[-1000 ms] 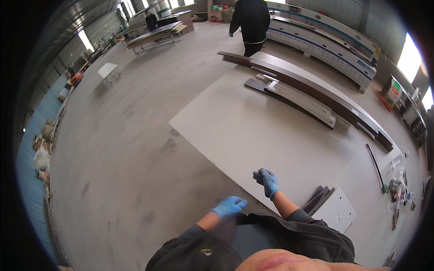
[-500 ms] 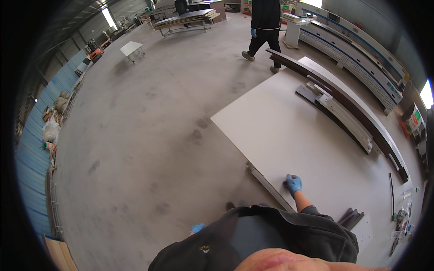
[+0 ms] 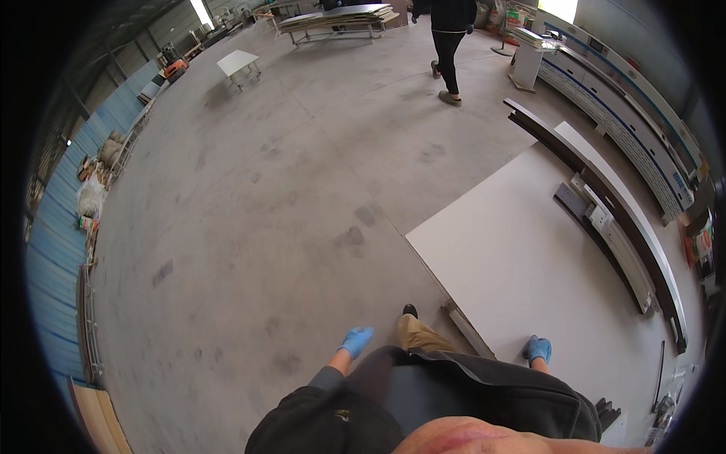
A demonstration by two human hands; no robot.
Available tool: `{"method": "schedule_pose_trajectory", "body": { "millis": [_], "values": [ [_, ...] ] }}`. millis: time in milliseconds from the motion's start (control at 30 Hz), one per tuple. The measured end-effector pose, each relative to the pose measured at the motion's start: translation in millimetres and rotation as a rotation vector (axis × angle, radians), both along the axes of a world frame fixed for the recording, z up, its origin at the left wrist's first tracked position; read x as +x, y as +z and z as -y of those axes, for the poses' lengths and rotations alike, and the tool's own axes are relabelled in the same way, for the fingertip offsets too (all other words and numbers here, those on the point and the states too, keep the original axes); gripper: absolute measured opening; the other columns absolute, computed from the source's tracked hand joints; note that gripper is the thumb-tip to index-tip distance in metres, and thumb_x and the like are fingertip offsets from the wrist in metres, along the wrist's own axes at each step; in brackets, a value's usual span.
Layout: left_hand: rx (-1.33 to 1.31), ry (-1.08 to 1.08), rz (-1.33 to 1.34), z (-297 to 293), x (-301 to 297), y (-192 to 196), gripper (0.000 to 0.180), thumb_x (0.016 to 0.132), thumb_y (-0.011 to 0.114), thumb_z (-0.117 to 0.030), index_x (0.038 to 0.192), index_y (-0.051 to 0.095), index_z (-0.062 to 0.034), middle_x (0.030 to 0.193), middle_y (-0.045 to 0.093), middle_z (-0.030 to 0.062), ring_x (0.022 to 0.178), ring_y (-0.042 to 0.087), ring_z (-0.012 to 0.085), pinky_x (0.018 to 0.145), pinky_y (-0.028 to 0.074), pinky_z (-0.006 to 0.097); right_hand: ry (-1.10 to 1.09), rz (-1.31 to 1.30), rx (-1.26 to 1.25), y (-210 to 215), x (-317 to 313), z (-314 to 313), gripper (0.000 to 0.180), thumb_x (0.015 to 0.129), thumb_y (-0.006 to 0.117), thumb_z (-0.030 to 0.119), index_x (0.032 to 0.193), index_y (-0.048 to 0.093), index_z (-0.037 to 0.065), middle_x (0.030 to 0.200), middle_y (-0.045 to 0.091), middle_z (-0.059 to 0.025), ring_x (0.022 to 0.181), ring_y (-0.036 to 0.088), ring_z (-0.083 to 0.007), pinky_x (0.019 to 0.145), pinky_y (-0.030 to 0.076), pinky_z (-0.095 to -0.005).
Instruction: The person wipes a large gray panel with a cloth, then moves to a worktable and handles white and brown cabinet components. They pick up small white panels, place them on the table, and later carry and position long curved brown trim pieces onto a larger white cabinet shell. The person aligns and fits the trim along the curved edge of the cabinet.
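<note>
My left hand [image 3: 355, 342], in a blue glove, hangs over the concrete floor beside my body. Its fingers stretch out loosely, and nothing shows in them. My right hand [image 3: 537, 349], gloved in blue, is at the near part of a large white board [image 3: 484, 250]. Its fingers are curled; whether something small is inside is hidden. On the board's far right side lie a long dark brown profile [image 3: 605, 181] and a shorter grey and black rail [image 3: 605, 238] with a pale fitting [image 3: 599, 216] on it. Short dark ribbed pieces [image 3: 607, 415] lie close to my right sleeve.
A thin black rod [image 3: 659, 374] and small bagged parts [image 3: 669, 405] lie at the right. A person [image 3: 450, 45] walks beyond the board. A long white machine [image 3: 620, 113] stands far right, a small white table [image 3: 238, 62] and stacked panels [image 3: 340, 19] far back. Blue sheeting [image 3: 57, 272] lines the left.
My view has shifted, so the board sits farther right and lower. My left hand has come up into fuller view. My right hand appears nearer my body. The other person has walked farther away.
</note>
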State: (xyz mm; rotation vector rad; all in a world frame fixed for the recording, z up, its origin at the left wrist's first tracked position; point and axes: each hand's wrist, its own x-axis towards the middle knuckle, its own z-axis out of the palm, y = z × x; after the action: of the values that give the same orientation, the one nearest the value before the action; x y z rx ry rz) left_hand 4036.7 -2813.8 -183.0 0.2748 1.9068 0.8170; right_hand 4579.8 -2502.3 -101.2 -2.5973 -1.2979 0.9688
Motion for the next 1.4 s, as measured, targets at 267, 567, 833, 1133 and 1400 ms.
{"method": "schedule_pose_trajectory", "body": {
  "millis": [267,567,833,1133,1400],
  "values": [
    [-0.285,-0.345,-0.091,-63,-135,37,0.056,0.095,0.061,-0.045,0.127,0.073,-0.0007,0.126,0.073,0.0207,0.107,0.071,0.0346,0.095,0.055,0.045,0.494,-0.286,0.417,43,-290,-145,0.039,0.1,0.062,0.04,0.082,0.073,0.007,0.081,0.076,-0.0144,0.077,0.072,-0.0346,0.074,0.053,-0.0453],
    [-0.23,0.032,-0.105,-100,-289,31,0.05,0.096,0.06,-0.049,0.113,0.073,-0.003,0.113,0.076,0.0175,0.1,0.072,0.0343,0.09,0.057,0.046,1.071,-0.466,0.409,87,-575,-248,0.036,0.097,0.069,0.038,0.108,0.079,0.005,0.101,0.079,-0.0189,0.098,0.075,-0.0357,0.088,0.058,-0.0443],
    [-0.353,-0.493,-0.187,-177,-496,-38,0.054,0.095,0.059,-0.053,0.116,0.073,-0.0056,0.116,0.077,0.018,0.105,0.073,0.0385,0.093,0.056,0.047,1.045,-0.219,0.062,-16,-697,-305,0.04,0.094,0.068,0.041,0.096,0.079,0.002,0.098,0.078,-0.0206,0.092,0.074,-0.0393,0.086,0.056,-0.0461],
    [-0.248,-0.143,-0.276,-350,-763,-1,0.059,0.096,0.062,-0.051,0.124,0.074,0.0002,0.123,0.075,0.0199,0.113,0.071,0.0304,0.1,0.054,0.043,0.368,-0.146,-0.512,-33,-794,-319,0.041,0.096,0.065,0.041,0.108,0.078,0.004,0.107,0.079,-0.0191,0.099,0.076,-0.035,0.088,0.058,-0.0449],
    [-0.199,-0.331,-0.141,-541,-928,-12,0.051,0.095,0.065,-0.049,0.112,0.074,-0.0008,0.11,0.077,0.013,0.096,0.07,0.0244,0.088,0.057,0.041,1.104,-0.047,-0.386,-152,-982,-503,0.044,0.099,0.061,0.048,0.102,0.079,0.007,0.1,0.079,-0.014,0.091,0.075,-0.0286,0.085,0.058,-0.0429]
  ]
}}
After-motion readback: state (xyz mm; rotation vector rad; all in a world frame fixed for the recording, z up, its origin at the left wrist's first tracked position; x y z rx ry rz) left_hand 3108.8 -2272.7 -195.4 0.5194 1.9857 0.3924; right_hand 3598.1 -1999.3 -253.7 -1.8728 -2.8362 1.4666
